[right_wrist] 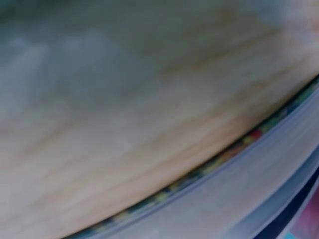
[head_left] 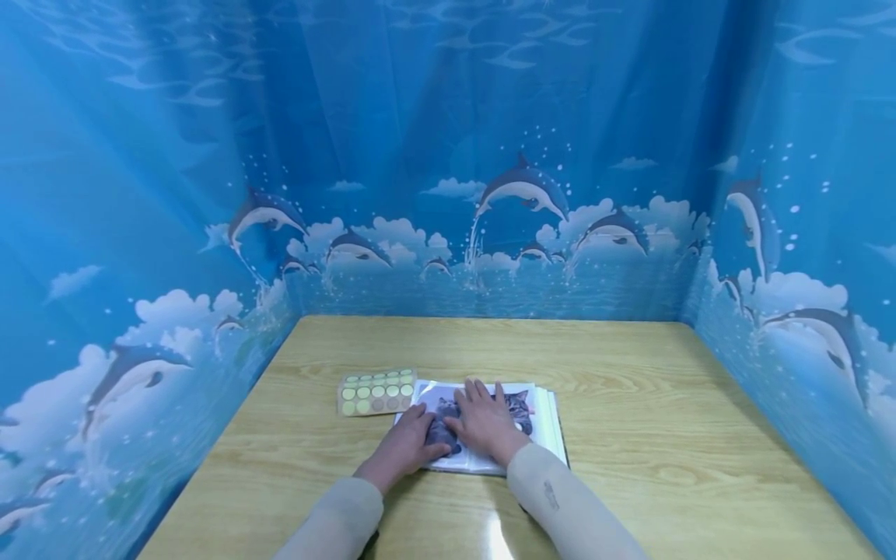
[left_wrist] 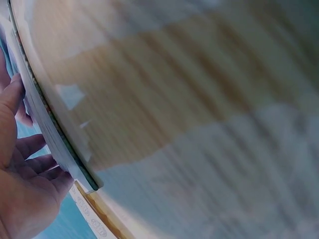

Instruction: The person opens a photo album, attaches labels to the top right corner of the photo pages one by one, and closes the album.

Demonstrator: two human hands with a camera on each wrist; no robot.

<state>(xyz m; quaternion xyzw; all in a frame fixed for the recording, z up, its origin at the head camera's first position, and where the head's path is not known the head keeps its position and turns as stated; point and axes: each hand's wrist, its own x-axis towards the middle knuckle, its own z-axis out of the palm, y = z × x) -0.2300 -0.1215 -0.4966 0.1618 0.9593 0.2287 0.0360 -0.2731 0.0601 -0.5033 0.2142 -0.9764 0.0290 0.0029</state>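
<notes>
Partly hidden: cat pictures (head_left: pixel 519 409) in the book (head_left: pixel 552 430), under the relaxed left hand (head_left: pixel 408 440) and outspread right hand (head_left: pixel 485 420).

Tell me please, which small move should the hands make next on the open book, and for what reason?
I would probably slide the right hand gently toward the right edge of the open book, to smooth it flat. That hand, fingers extended, partly covers the cat pictures, while the left hand rests at the book's left side and could steady it.
</notes>
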